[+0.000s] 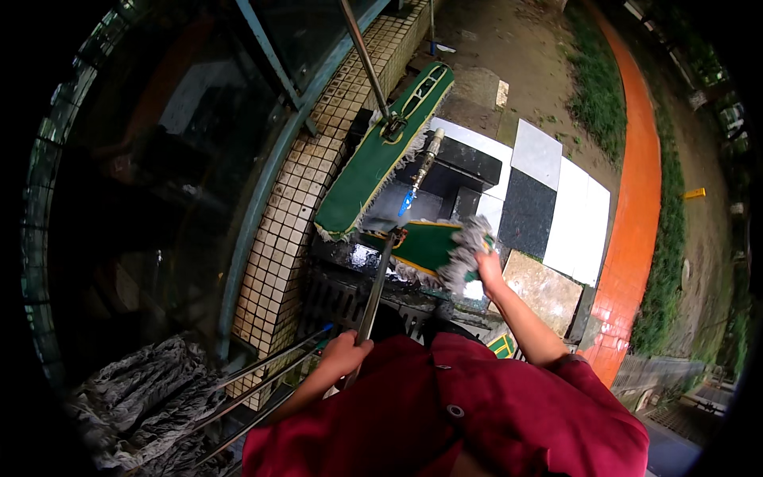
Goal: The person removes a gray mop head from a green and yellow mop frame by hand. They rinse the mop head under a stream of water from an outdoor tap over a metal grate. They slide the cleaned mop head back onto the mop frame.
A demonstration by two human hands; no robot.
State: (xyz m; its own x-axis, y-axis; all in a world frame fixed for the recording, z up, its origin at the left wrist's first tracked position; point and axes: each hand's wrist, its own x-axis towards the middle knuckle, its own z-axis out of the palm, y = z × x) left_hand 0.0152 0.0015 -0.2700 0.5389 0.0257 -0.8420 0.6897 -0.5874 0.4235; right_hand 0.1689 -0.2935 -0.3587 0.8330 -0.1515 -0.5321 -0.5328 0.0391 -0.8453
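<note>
My left hand [344, 353] is wrapped around the metal handle [377, 292] of a flat dust mop. That mop's green-backed head [430, 247] has yellow edging and lies under the tap, its far side near the handle joint blurred by spray. In my right hand [489, 268] is the right end of the head, folded up so its grey yarn fringe [471, 256] shows, blurred by motion. A brass tap with a blue lever [408, 201] sits just above the mop head. Beyond it rests a second, longer green flat mop [372, 176] with its own metal pole [365, 53].
A tiled ledge [280, 208] and glass panes run along the left. Grey string mops [149, 393] with metal poles stand at lower left. Black stone blocks [465, 158] surround the wet washing spot, above a drain grate [334, 304]. White and dark slabs [527, 208] and an orange path [632, 197] lie right.
</note>
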